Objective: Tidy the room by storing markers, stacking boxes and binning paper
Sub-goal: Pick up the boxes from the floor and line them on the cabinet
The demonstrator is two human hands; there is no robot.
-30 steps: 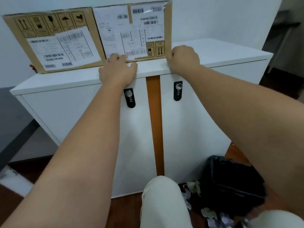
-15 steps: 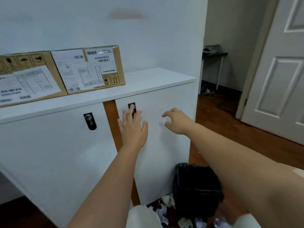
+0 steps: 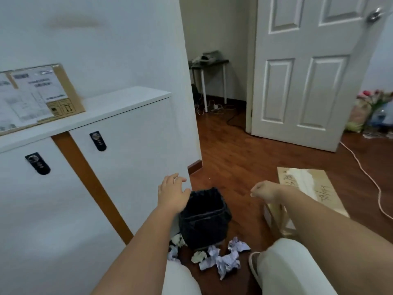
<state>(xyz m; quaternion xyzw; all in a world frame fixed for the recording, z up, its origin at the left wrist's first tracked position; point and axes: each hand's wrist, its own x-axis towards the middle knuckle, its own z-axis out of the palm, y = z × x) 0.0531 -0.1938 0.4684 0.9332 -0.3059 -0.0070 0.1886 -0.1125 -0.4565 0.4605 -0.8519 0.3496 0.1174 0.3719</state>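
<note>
Left hand [image 3: 173, 193], fingers spread and empty, at frame centre above the black bin [image 3: 204, 220]; right hand [image 3: 262, 191] loosely curled, empty. Crumpled paper [image 3: 221, 259] lies on the floor below the bin. One box [image 3: 40, 95] stands on the cabinet [image 3: 127, 99] upper left, another box [image 3: 308, 188] lies at right.

I could make out no wording: the shipping labels [image 3: 32, 96] on the cardboard box [image 3: 63, 86] atop the white cabinet [image 3: 127, 99] were blurred past reading, only its arrow handling symbols [image 3: 67, 107] showed, and the handwritten scrawl [image 3: 324, 193] on the floor box [image 3: 306, 188] stayed illegible to me.
</note>
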